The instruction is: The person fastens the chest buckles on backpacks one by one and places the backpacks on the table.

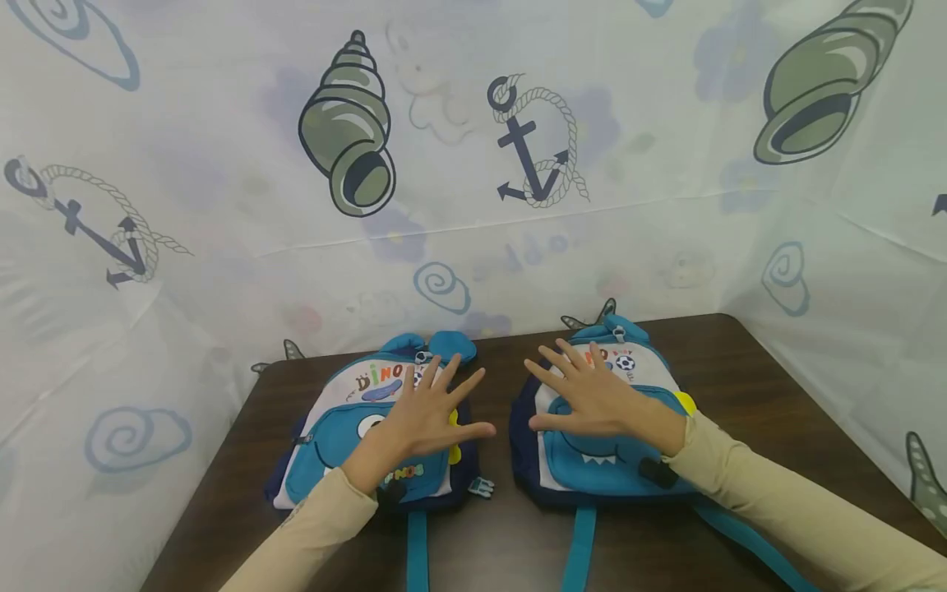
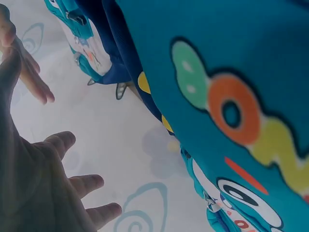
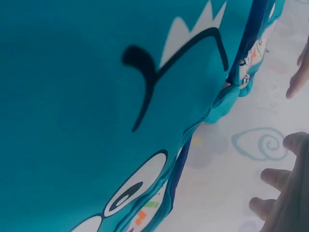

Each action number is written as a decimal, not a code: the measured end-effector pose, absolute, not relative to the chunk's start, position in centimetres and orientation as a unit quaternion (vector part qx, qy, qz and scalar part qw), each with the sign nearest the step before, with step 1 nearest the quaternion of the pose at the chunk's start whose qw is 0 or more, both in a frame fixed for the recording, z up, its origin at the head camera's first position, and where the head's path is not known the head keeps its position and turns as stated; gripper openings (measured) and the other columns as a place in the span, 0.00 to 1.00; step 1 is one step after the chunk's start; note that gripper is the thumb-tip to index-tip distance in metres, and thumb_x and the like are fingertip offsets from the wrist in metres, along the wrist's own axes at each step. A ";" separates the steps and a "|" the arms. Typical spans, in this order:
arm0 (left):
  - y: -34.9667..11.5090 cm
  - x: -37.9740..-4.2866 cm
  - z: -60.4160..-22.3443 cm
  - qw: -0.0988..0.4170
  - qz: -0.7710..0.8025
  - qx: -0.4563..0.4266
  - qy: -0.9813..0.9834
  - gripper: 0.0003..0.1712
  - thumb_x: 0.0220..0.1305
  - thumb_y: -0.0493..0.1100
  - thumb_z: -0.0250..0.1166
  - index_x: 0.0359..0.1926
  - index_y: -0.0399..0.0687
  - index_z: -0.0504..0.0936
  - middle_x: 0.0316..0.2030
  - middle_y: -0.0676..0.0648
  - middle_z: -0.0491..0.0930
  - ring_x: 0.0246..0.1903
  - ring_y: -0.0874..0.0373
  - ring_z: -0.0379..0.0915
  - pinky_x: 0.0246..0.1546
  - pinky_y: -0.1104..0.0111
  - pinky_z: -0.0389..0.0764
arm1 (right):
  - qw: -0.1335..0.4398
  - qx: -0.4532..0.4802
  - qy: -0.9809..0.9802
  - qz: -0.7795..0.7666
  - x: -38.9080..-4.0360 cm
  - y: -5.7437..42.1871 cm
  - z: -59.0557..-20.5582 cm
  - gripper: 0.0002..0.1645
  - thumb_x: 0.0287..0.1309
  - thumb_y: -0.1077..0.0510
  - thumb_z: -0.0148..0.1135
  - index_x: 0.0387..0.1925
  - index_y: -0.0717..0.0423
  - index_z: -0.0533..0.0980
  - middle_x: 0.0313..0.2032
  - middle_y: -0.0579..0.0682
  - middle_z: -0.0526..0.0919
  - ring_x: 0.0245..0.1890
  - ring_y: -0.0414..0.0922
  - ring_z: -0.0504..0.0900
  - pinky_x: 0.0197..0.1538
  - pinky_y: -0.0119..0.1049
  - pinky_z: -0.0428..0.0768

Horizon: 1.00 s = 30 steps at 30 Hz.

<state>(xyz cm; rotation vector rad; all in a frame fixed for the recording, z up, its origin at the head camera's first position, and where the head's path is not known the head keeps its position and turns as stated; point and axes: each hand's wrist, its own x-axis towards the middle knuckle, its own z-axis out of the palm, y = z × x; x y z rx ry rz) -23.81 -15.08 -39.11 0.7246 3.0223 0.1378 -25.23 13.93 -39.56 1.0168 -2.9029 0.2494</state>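
Note:
Two small children's backpacks lie side by side on the table, blue and white with a cartoon dinosaur face. In the head view my left hand (image 1: 432, 411) is over the left backpack (image 1: 325, 452), fingers spread and straight, holding nothing. My right hand (image 1: 592, 399) spreads its fingers the same way over the right backpack (image 1: 614, 460), partly hiding its lettering. The left wrist view shows the left backpack's blue front (image 2: 159, 29) close up, beside the left hand. In the right wrist view the right backpack's teeth and eye print (image 3: 145, 179) fill much of the picture.
Blue straps (image 1: 418, 551) trail from both backpacks toward the near edge of the dark wooden table (image 1: 747, 395). A pale buckle (image 1: 481, 487) lies between the bags. White cloth (image 1: 459, 164) printed with shells and anchors hangs behind and around the table.

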 end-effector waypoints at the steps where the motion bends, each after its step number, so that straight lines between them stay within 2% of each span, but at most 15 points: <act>1: -15.0 -23.8 -39.1 0.016 0.047 0.233 0.971 0.50 0.60 0.78 0.52 0.79 0.69 0.50 0.80 0.42 0.44 0.77 0.33 0.37 0.70 0.30 0.37 | 0.027 0.325 -0.942 0.083 -25.2 14.0 -39.5 0.53 0.60 0.23 0.50 0.79 0.42 0.51 0.79 0.54 0.49 0.79 0.61 0.43 0.70 0.76 0.42; 4: -14.6 -23.7 -39.1 0.024 0.061 0.233 0.970 0.51 0.60 0.78 0.53 0.79 0.70 0.49 0.80 0.42 0.43 0.77 0.32 0.34 0.69 0.28 0.37 | 0.022 0.313 -0.945 0.087 -25.0 14.1 -39.3 0.54 0.60 0.22 0.50 0.79 0.41 0.51 0.79 0.54 0.48 0.79 0.62 0.42 0.69 0.77 0.41; 11: -13.9 -23.5 -39.5 0.045 0.108 0.246 0.962 0.53 0.59 0.78 0.56 0.79 0.72 0.46 0.80 0.44 0.37 0.77 0.30 0.31 0.64 0.24 0.45 | 0.021 0.296 -0.952 0.081 -24.4 14.4 -39.0 0.56 0.58 0.20 0.50 0.79 0.40 0.49 0.79 0.55 0.47 0.79 0.63 0.43 0.67 0.79 0.45; 21: -12.8 -23.7 -39.9 0.065 0.126 0.238 0.961 0.56 0.53 0.85 0.49 0.79 0.75 0.44 0.81 0.46 0.33 0.76 0.29 0.25 0.65 0.24 0.39 | 0.021 0.272 -0.958 0.086 -23.9 14.8 -38.6 0.57 0.58 0.20 0.49 0.80 0.41 0.47 0.79 0.54 0.47 0.79 0.63 0.42 0.66 0.80 0.41; 30: -11.7 -23.5 -40.3 0.084 0.158 0.242 0.954 0.58 0.51 0.89 0.45 0.79 0.75 0.43 0.80 0.45 0.33 0.76 0.26 0.30 0.63 0.23 0.47 | -0.006 0.241 -0.966 0.088 -23.6 15.1 -38.5 0.60 0.58 0.20 0.49 0.80 0.47 0.46 0.79 0.57 0.47 0.78 0.66 0.45 0.66 0.80 0.43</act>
